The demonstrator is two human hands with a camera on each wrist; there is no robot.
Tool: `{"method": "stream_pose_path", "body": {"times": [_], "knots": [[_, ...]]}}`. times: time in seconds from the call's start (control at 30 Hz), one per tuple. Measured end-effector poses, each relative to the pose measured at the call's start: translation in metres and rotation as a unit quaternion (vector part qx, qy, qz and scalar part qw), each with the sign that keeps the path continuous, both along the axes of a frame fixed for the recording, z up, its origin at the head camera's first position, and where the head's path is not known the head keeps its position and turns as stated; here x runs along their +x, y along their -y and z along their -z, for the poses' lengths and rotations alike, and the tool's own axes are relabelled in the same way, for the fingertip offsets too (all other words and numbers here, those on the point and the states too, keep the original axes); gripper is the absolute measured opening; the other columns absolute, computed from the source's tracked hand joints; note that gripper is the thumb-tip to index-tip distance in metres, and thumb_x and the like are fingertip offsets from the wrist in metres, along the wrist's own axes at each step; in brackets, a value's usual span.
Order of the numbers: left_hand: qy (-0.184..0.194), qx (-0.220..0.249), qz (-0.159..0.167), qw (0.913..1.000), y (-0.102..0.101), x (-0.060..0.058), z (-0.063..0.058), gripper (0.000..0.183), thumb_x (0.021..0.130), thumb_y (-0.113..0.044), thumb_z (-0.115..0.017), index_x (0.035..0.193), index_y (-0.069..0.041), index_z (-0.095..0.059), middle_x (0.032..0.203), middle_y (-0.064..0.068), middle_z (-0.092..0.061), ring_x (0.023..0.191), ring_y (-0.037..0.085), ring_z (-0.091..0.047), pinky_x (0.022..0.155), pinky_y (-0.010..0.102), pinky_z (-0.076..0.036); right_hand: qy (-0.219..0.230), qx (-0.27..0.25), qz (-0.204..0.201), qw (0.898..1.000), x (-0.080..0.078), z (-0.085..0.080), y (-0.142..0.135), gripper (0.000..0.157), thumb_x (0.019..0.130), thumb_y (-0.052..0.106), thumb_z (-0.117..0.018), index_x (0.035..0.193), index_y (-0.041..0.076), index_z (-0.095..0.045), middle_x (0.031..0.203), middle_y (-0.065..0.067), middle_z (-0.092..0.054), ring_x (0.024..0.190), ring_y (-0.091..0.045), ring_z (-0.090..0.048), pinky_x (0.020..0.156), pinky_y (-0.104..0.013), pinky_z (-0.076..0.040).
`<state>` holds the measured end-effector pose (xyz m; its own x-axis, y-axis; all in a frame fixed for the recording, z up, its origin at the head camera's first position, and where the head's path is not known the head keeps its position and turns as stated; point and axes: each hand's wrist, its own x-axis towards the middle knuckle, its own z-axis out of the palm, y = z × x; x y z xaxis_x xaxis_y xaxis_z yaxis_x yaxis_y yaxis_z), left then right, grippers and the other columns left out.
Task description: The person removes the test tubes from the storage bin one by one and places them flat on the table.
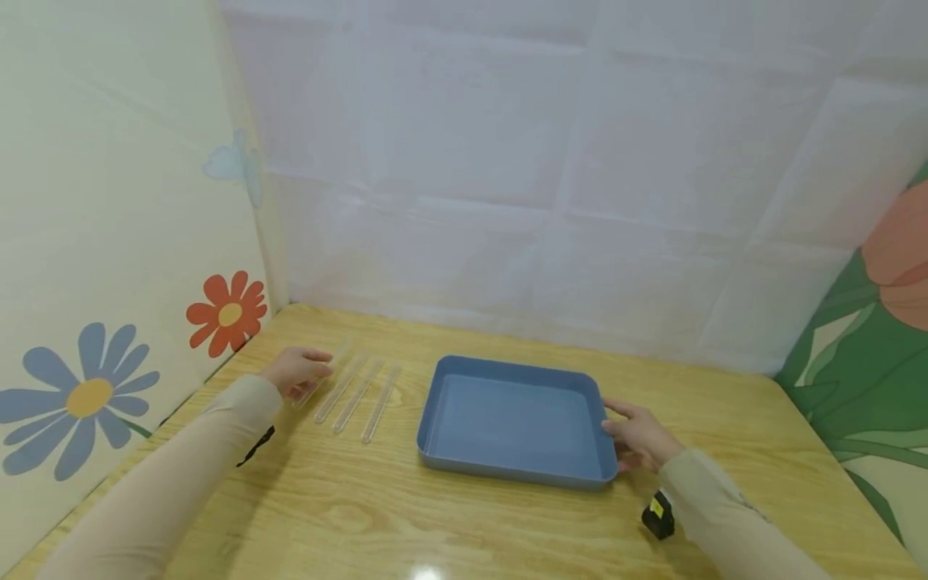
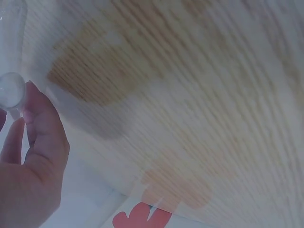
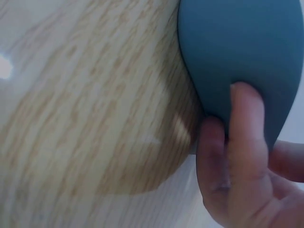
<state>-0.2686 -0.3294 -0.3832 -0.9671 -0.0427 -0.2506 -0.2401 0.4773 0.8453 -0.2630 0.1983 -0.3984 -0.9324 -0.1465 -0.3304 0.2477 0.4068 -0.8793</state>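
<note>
At the left of the table, my left hand (image 1: 299,372) pinches a clear test tube (image 2: 12,90) between thumb and fingers; its rounded end shows at the fingertips in the left wrist view. Three more clear test tubes (image 1: 381,403) lie side by side just right of that hand, slanting away from me. A blue rectangular tray (image 1: 518,423) sits flat in the middle, with nothing in it. My right hand (image 1: 640,435) grips the tray's right side, the thumb at the rim and fingers against the outer wall (image 3: 237,52).
The wood-grain table (image 1: 348,515) meets a white sheet (image 1: 464,161) at the back. Flower-printed panels stand at the left (image 1: 109,201) and right (image 1: 884,346). A black device (image 1: 658,515) with a yellow mark hangs at the right wrist.
</note>
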Motion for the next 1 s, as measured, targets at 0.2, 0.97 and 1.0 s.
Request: {"method": "stream_pose_path", "body": {"times": [0.2,0.97,1.0], "knots": [[0.011,0.013,-0.024,0.9996,-0.003,-0.004,0.005,0.05,0.095,-0.005,-0.056,0.137,0.016,-0.038,0.084,0.004,-0.057,0.055,0.01,-0.049,0.054,0.026,-0.045,-0.001,0.0,-0.001,1.0,0.001,0.001,0.0,0.057,0.101,0.005,-0.047,0.153,0.002,-0.023,0.116,-0.032,-0.06,0.085,-0.028,-0.068,0.055,-0.037,-0.056],[-0.051,-0.184,-0.008,0.9815,-0.006,-0.013,0.014,0.043,0.087,-0.007,-0.06,0.123,0.015,-0.054,0.069,0.012,-0.06,0.053,0.018,-0.052,0.053,0.029,-0.044,-0.007,-0.013,-0.003,1.0,0.002,0.001,0.0,0.057,0.101,0.004,-0.046,0.153,0.0,-0.023,0.098,-0.02,-0.068,0.075,-0.024,-0.067,0.052,-0.034,-0.055],[-0.053,-0.199,-0.008,0.9785,-0.007,-0.013,0.014,0.043,0.087,-0.008,-0.062,0.122,0.015,-0.055,0.079,0.016,-0.063,0.059,0.021,-0.054,0.057,0.031,-0.045,-0.008,-0.014,-0.003,1.0,0.002,0.001,-0.001,0.057,0.101,0.004,-0.046,0.152,0.0,-0.023,0.097,-0.02,-0.069,0.074,-0.023,-0.067,0.052,-0.034,-0.055]]}}
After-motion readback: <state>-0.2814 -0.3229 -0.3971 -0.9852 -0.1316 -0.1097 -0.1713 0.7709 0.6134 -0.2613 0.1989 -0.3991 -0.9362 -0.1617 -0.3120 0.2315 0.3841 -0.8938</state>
